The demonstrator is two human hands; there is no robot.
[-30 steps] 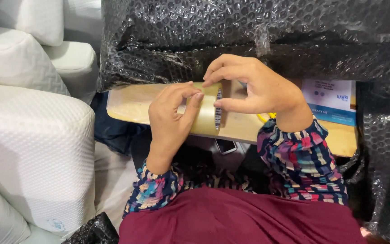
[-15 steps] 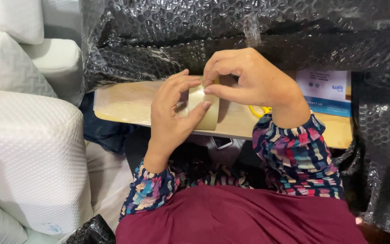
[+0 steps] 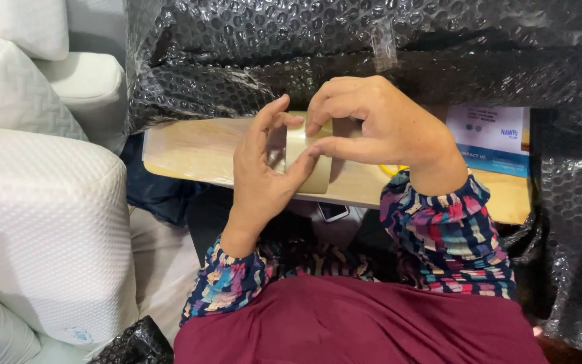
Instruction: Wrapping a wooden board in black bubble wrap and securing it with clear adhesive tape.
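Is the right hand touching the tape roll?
Touching. The head view shows the right hand with its thumb and fingertips pressed on the tan tape roll, while the left hand cups the roll from the other side.

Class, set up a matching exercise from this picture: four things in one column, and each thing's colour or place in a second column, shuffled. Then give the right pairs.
Things:
1. tape roll
2. bubble wrap
3. cushion
4. printed label

Descriptions:
A. black, draped above the board
B. white, on the left
C. held between both hands
D. blue and white, right end of the board

Pairs: 1-C, 2-A, 3-B, 4-D
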